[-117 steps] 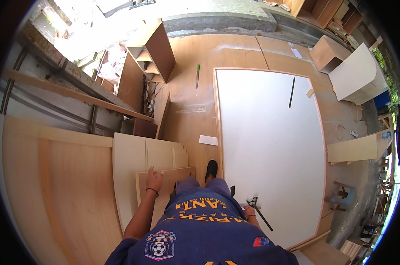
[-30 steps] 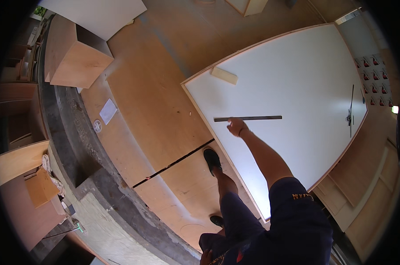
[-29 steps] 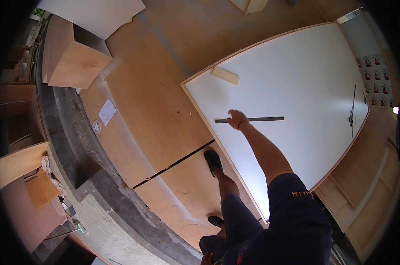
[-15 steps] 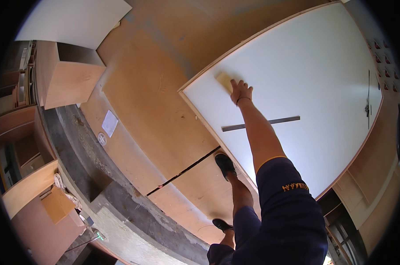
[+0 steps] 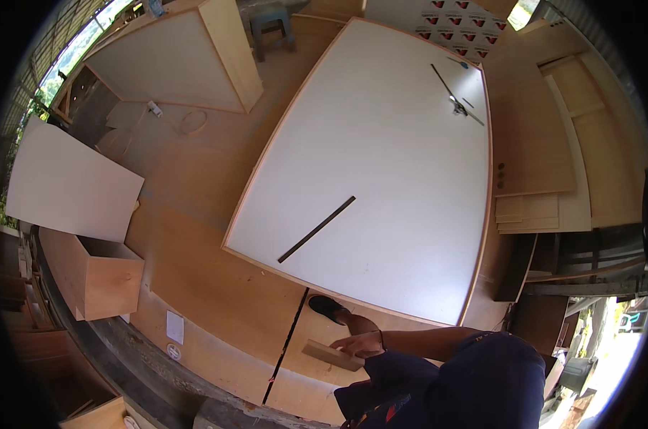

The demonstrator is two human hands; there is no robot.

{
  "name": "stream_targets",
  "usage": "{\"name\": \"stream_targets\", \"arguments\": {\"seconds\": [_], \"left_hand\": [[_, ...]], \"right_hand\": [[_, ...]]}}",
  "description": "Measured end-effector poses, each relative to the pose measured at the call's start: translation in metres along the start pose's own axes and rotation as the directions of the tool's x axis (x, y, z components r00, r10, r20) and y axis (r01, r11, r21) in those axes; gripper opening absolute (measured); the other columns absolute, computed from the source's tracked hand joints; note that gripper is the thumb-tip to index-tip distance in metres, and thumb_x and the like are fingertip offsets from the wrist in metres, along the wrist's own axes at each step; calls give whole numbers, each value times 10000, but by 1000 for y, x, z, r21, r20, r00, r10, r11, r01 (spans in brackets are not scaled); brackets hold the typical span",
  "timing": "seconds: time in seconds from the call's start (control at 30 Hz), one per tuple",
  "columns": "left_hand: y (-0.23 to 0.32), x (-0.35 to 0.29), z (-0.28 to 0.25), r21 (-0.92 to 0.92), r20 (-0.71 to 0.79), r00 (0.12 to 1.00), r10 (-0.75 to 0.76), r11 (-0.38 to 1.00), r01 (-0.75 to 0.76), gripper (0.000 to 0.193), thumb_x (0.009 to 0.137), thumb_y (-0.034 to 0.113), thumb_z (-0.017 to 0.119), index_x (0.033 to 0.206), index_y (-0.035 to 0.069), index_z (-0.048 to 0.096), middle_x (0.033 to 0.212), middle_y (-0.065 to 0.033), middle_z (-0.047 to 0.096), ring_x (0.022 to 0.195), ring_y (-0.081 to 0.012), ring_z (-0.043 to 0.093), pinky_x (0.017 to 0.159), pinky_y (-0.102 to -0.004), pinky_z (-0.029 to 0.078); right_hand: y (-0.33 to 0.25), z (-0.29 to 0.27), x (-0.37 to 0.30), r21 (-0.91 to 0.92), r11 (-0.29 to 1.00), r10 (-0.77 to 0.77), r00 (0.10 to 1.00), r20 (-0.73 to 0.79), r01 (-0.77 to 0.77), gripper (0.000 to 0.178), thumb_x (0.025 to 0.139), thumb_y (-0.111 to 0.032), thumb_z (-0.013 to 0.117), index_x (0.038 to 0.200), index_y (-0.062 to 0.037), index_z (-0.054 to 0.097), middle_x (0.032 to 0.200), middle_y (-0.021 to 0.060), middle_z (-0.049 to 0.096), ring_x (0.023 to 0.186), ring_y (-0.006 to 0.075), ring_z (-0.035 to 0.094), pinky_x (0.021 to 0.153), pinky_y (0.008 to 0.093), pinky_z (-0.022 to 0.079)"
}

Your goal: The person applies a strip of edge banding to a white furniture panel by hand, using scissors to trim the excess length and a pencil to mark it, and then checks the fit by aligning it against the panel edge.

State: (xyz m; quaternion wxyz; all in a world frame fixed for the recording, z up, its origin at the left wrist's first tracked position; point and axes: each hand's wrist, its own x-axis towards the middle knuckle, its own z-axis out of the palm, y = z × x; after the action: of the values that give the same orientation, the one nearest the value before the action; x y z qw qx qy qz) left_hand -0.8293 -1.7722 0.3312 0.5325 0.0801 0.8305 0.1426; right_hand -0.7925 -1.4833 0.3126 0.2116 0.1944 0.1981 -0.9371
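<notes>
My right arm reaches in from the lower right and bends across in front of my body. My right hand is closed on a flat tan rectangular block, held low near my legs with its long side showing. Whether the block is wood or a sanding pad I cannot make out. The large white panel, edged with a thin wooden border, lies beyond the hand, which is apart from it. On the panel rests a dark narrow strip, set at a slant. My left hand is out of view.
Near the panel's far right corner lie a long thin tool and a small blue-handled tool. Wooden boxes and a white sheet stand at left. Boards lie along the right. A blue stool stands behind.
My right hand has come off the white panel with the block and drawn back toward my body. The view has turned, showing more of the panel and workshop.
</notes>
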Motion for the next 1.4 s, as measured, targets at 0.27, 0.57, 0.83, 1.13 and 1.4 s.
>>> {"name": "stream_targets", "arguments": {"seconds": [0.27, 0.57, 0.83, 1.13, 1.4], "left_hand": [[-72, -81, 30, 142, 29, 981, 194, 970, -196, 502, 873, 442, 507, 1086, -6, 578, 1074, -196, 609, 1000, -300, 596, 862, -378, 464], [-64, -106, 69, 265, 49, 897, 440, 860, -436, 442, 860, 349, 555, 1089, -29, 582, 1063, -190, 624, 985, -301, 608, 856, -359, 474], [9, -114, 171, 354, 138, 870, 473, 797, -489, 514, 833, 335, 578, 1190, -27, 497, 1012, -170, 641, 911, -269, 633, 815, -350, 483], [67, -93, 343, 430, 180, 923, 341, 816, -386, 611, 786, 447, 589, 1173, -23, 535, 1147, -230, 576, 1093, -333, 546, 926, -378, 425], [153, -133, 430, 565, 247, 918, 309, 724, -396, 608, 793, 482, 571, 1175, 8, 553, 1224, -207, 537, 1151, -338, 503, 964, -389, 399]], "right_hand": [[113, 148, -137, -201, 963, -116, 947, 301, 181, 636, 815, -146, 578, 1355, 14, 283, 1201, 107, 496, 1095, 156, 482, 911, 284, 408], [200, 181, -289, -472, 717, -611, 789, -69, 514, 335, 794, -87, 626, 1094, -14, 497, 899, 17, 558, 824, 101, 531, 720, 269, 454], [279, 142, -445, -665, 533, -843, 394, -366, 523, 363, 785, -56, 610, 1134, -17, 516, 987, 88, 629, 918, 166, 595, 802, 293, 463], [353, 76, -635, -709, 548, -769, -68, -636, 444, 442, 877, -250, 587, 1206, 4, 436, 1009, 92, 591, 933, 148, 553, 812, 298, 454], [368, 31, -738, -712, 470, -631, -365, -684, 521, 358, 882, -83, 528, 1217, -10, 423, 1024, 66, 551, 916, 134, 528, 789, 248, 435]]}}
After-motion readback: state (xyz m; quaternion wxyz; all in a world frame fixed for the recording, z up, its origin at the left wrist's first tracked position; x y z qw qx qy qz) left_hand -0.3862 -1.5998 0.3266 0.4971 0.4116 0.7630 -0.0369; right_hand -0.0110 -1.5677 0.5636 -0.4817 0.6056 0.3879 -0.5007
